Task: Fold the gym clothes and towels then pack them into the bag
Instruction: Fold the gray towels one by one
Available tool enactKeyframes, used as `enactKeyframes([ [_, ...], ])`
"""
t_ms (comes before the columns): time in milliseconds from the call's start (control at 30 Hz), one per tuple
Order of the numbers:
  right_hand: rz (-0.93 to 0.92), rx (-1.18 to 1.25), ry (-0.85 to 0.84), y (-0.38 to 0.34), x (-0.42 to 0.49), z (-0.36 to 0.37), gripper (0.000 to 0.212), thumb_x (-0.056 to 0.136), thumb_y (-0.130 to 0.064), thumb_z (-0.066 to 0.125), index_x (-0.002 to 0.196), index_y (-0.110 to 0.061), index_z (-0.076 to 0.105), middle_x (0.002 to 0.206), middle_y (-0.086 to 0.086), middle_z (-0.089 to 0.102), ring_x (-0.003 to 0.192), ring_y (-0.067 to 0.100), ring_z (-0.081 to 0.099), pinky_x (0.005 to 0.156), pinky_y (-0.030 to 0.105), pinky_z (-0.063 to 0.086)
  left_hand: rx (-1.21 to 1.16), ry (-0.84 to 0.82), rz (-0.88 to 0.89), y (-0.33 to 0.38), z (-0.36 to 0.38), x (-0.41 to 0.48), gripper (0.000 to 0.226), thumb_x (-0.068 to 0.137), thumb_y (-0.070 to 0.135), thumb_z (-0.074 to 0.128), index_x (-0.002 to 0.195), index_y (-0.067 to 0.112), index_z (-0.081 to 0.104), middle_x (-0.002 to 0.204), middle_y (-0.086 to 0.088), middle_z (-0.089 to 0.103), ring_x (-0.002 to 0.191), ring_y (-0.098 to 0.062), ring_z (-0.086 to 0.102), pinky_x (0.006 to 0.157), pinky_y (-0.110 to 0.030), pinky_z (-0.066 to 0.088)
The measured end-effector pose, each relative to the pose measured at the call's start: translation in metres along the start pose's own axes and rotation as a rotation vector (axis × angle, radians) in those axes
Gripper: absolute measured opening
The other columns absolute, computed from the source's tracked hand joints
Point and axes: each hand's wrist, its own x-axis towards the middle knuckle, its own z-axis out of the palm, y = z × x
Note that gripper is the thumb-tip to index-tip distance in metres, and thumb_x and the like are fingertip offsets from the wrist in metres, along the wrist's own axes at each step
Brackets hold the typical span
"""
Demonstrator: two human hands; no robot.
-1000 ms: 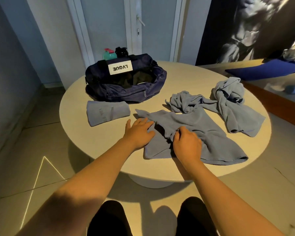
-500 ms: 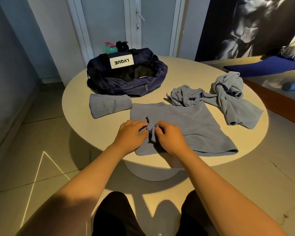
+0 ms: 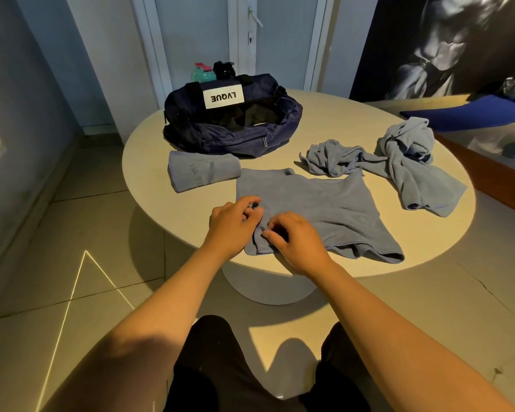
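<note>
Spreading flatter than a second ago, the blue garment is lying near the front edge of the round table. The right hand is pinching a fold at its near-left corner. The left hand is curling its fingers beside it, grip unclear. A folded towel, the open bag and crumpled clothes are lying beyond.

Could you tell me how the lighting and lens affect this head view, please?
Head view: warm light pools on the table, the room's left is dim; the wide lens slants the door frame; the bag is dark inside; the spread garment looks sharp.
</note>
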Motion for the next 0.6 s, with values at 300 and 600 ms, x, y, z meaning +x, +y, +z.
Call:
enactKeyframes([
  [300, -0.103, -0.182, 0.036, -0.001, -0.007, -0.002, 0.047, 0.094, -0.035, 0.049, 0.140, -0.026, 0.055, 0.147, -0.002, 0.052, 0.149, 0.019, 0.026, 0.122, 0.049, -0.004, -0.203, 0.035, -0.056, -0.001, -0.002, -0.008, 0.028, 0.102, 0.021, 0.052, 0.125, 0.034, 0.061, 0.118, 0.003, 0.066, 0.103, -0.016, 0.064, 0.084, -0.039, 0.059],
  [600, -0.040, -0.356, 0.092, 0.000, -0.012, 0.002, 0.048, 0.098, -0.047, 0.046, 0.144, -0.033, 0.048, 0.151, 0.000, 0.042, 0.153, 0.024, 0.012, 0.116, 0.059, -0.021, -0.166, 0.157, -0.133, -0.002, -0.011, -0.016, 0.022, 0.103, 0.020, 0.050, 0.119, 0.029, 0.061, 0.115, -0.002, 0.064, 0.099, -0.022, 0.064, 0.080, -0.046, 0.060],
])
